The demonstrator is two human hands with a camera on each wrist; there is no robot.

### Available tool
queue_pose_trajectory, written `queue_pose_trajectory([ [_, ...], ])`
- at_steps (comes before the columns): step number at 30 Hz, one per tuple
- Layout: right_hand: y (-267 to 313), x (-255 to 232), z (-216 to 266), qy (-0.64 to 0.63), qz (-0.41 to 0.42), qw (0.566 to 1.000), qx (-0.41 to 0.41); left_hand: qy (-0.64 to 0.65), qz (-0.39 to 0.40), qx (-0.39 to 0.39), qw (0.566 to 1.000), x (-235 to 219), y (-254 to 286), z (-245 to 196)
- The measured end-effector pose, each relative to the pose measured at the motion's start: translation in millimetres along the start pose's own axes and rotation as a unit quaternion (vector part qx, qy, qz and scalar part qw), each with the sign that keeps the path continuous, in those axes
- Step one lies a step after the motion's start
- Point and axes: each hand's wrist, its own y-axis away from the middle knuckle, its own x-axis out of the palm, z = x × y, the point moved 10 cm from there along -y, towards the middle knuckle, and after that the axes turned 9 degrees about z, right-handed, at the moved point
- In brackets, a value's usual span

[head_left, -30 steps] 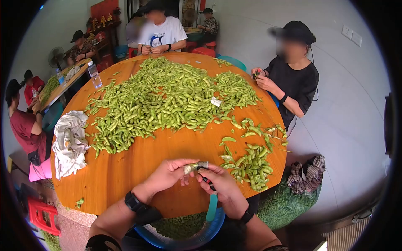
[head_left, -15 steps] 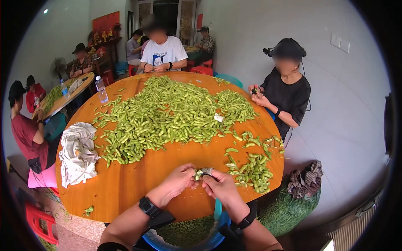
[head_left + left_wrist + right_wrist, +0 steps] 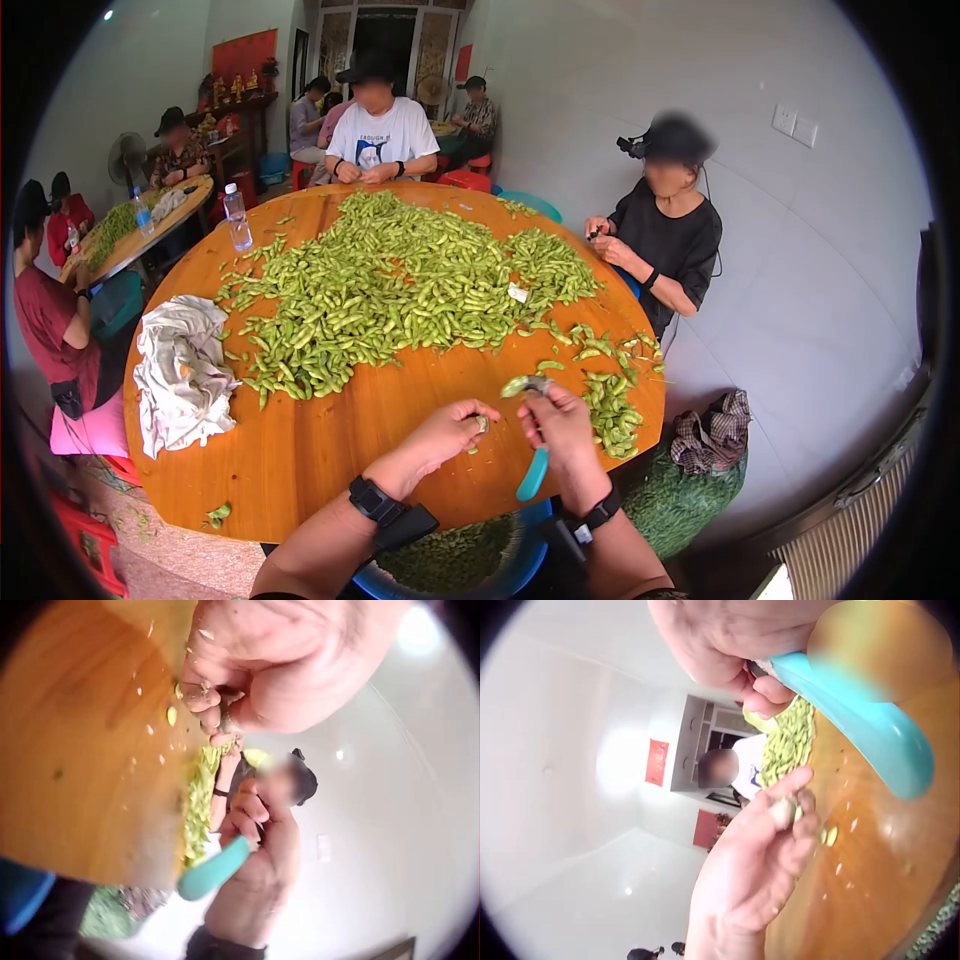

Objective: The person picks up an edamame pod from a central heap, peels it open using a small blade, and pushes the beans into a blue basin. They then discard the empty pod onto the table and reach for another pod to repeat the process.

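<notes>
The left hand (image 3: 440, 440) is over the near part of the table with its fingers curled. In the right wrist view, its pale-covered thumb (image 3: 783, 813) and fingers pinch a small green bean (image 3: 798, 813). To its right, the right hand (image 3: 562, 430) grips a tool with a teal handle (image 3: 533, 475) that hangs below the palm. A green pod (image 3: 515, 386) sticks out at the right fingertips, beside a greyish covering on a digit. The two hands are apart. The tool's working end is mostly hidden by the fingers.
A big pile of green pods (image 3: 400, 280) covers the table's middle, with a smaller heap (image 3: 612, 412) at right. A white cloth (image 3: 182, 370) and a bottle (image 3: 238, 218) stand left. Below the near edge is a blue basin (image 3: 530, 550). People sit around this and other tables.
The hands, together before, have moved apart. The pod has come out at the right fingertips, and the teal handle shows more fully below the right hand.
</notes>
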Motion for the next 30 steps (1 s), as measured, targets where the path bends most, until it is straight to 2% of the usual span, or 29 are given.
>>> queue_pose_trajectory([
  [1, 0.4, -19.9, -1.9, -0.001, -0.031, 1.0, 0.005, 0.001, 0.0, 0.0, 1.0, 2.2, 2.7, 1.1],
  [2, -2.1, -37.9, -6.8, 0.009, -0.034, 0.999, 0.013, -0.207, -0.018, 0.061, 0.976, 5.9, 8.4, -18.1],
  [3, -3.2, -53.4, -8.8, 0.04, -0.033, 0.998, 0.019, -0.406, -0.034, 0.12, 0.905, 17.7, 15.5, -37.3],
  [4, -4.0, -69.7, -16.2, 0.063, -0.036, 0.997, 0.032, -0.409, -0.036, 0.122, 0.904, 21.7, 20.4, -42.3],
  [6, -0.5, -84.6, -23.0, 0.086, -0.035, 0.995, 0.037, -0.56, -0.019, 0.137, 0.817, 41.2, 30.3, -56.7],
  [8, 5.6, -87.4, -30.9, 0.128, -0.011, 0.989, 0.073, -0.584, -0.033, 0.16, 0.795, 44.1, 37.5, -65.3],
  [10, 6.7, -88.5, -36.0, 0.101, 0.002, 0.992, 0.072, -0.607, -0.041, 0.178, 0.773, 49.3, 38.4, -83.1],
  [12, 6.4, -84.3, -37.0, 0.079, 0.029, 0.993, 0.081, -0.631, -0.134, 0.077, 0.76, 27.1, 29.8, -106.2],
  [13, 7.0, -84.1, -38.1, 0.073, 0.031, 0.993, 0.082, -0.634, -0.132, 0.072, 0.758, 21.1, 16.6, -114.1],
  [15, 7.4, -84.6, -39.9, 0.052, 0.026, 0.995, 0.078, -0.637, -0.223, 0.114, 0.729, -4.9, -10.1, -144.1],
  [16, 8.6, -84.5, -39.5, 0.062, 0.031, 0.995, 0.077, -0.641, -0.22, 0.11, 0.727, -16.0, -31.1, -145.7],
  [18, 13.7, -80.4, -31.4, 0.057, 0.03, 0.995, 0.08, -0.691, -0.25, 0.16, 0.66, -31.9, -64.5, -154.0],
  [21, 11.7, -83.9, -32.4, 0.073, 0.043, 0.993, 0.084, -0.724, -0.253, 0.117, 0.631, -59.5, -107.1, -145.5],
  [26, 11.0, -82.8, -36.0, 0.074, 0.05, 0.992, 0.09, -0.754, -0.222, 0.081, 0.613, -58.0, -126.0, -144.2],
  [28, 12.3, -82.6, -34.4, 0.069, 0.052, 0.993, 0.085, -0.775, -0.216, 0.065, 0.591, -54.2, -128.3, -140.3],
  [30, 13.4, -83.4, -31.4, 0.068, 0.053, 0.993, 0.079, -0.762, -0.219, 0.053, 0.606, -50.6, -121.4, -140.3],
])
